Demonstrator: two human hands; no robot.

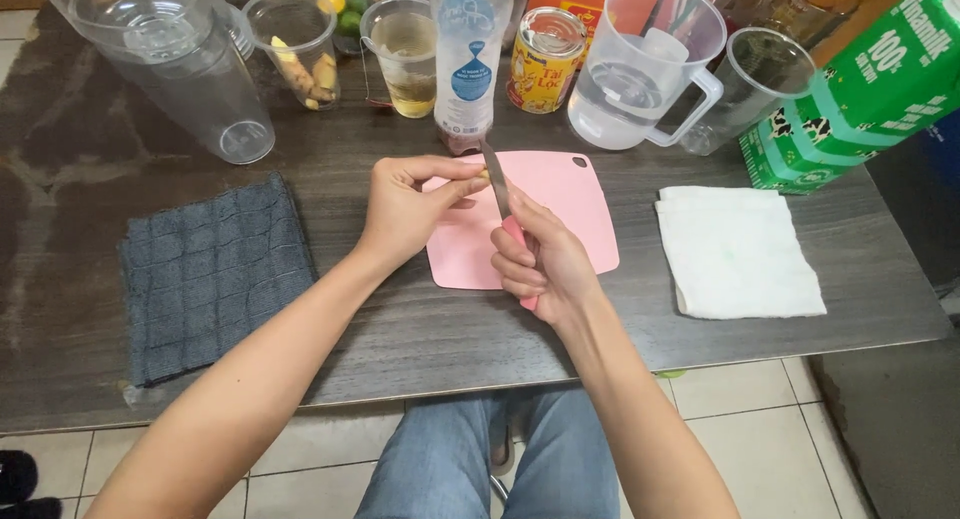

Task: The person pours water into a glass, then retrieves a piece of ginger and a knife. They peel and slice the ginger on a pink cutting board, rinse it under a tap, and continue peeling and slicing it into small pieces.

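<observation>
Above the pink cutting board (560,214), the left hand (405,214) pinches a small yellow piece (481,177) between its fingertips. The right hand (545,264) is wrapped around a knife (495,184) handle, blade touching the piece. A water bottle (470,54) stands just behind the board.

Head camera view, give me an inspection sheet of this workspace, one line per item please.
Surface: dark wood-grain table, tiled floor below.
Job's things: knife with pink handle; small yellowish piece; pink cutting board beneath the hands.
Clutter: grey cloth, white folded towel, clear jug, plastic cups, water bottle, tin can, green carton.
Grippers: left hand pinches the piece; right hand grips the knife, blade against the piece.
Cables: nothing seen.
Surroundings: the person's jeans under the table; no other people seen.
</observation>
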